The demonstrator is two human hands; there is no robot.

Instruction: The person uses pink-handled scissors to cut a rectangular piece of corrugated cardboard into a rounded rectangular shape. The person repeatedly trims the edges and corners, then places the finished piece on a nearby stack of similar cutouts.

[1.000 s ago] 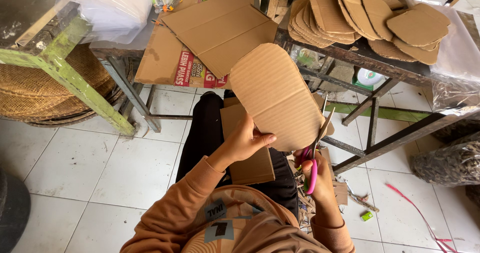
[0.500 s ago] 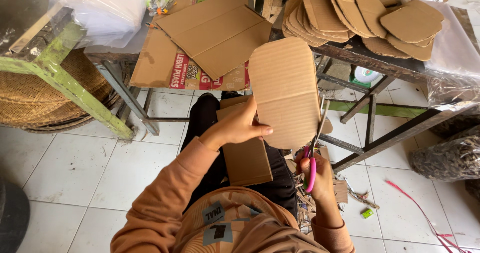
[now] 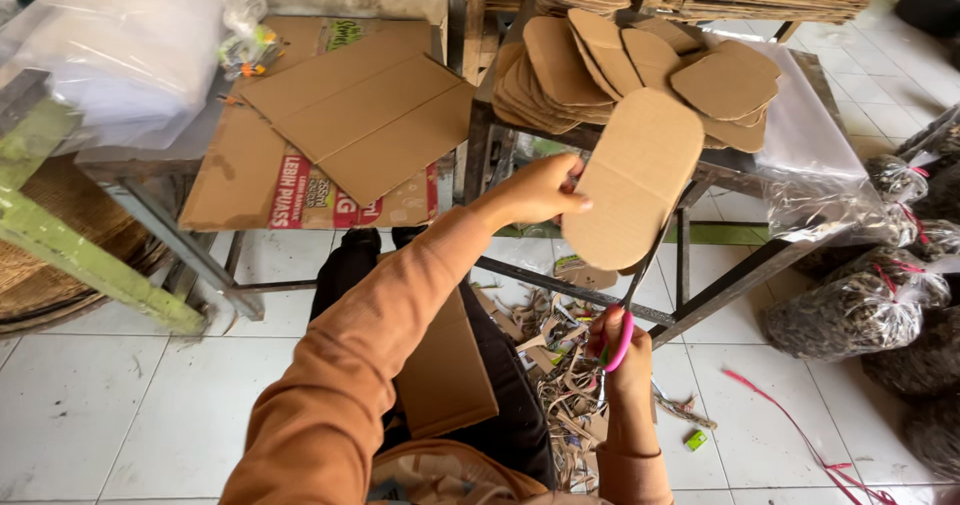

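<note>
Left fingers [image 3: 560, 187] pinch the rounded cardboard piece [image 3: 635, 180]; right fingers [image 3: 612, 337] curl closed through pink scissors [image 3: 628, 305].

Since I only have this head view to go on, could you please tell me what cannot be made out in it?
- Blades of the pink-handled scissors: mostly hidden behind the rounded brown cardboard piece.
- Left hand: fingertips hidden behind that piece.
- Right hand: fingers hidden from above by the hand itself.
- Flat cardboard sheet on the lap: partly hidden by the orange sleeve.
- Dark bagged bundles: cut off by the right edge.
</note>
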